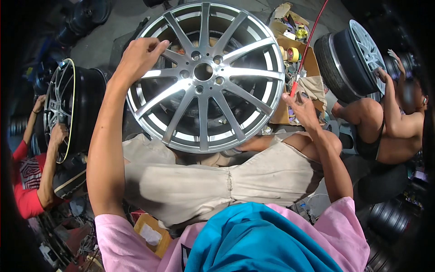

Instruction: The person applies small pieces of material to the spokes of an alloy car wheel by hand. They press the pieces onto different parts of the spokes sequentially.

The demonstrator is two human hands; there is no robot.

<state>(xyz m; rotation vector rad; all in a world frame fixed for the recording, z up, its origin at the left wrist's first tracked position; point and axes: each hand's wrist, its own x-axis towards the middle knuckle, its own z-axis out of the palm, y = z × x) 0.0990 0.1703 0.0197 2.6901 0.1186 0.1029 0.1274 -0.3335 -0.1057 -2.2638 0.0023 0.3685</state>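
A large silver alloy wheel [202, 118] with many thin spokes lies face up in front of my knees. My left hand [141, 59] is over its left edge, fingers curled together toward the spokes. Whatever those fingers may hold is hidden. Beyond the wheel's right edge, my right hand [302, 110] has thumb and fingers around the lower end of a slim red-handled tool [294, 88]. Above that handle is a short metallic part, and a thin red line runs up from it to the top of the view.
Cardboard boxes [311, 61] beside the wheel hold tape rolls and small items. At the right, a person handles another wheel [368, 47] near a tyre [333, 68]. At the left, a person in red holds a wheel [58, 106]. A yellow container [152, 235] stands by my left side.
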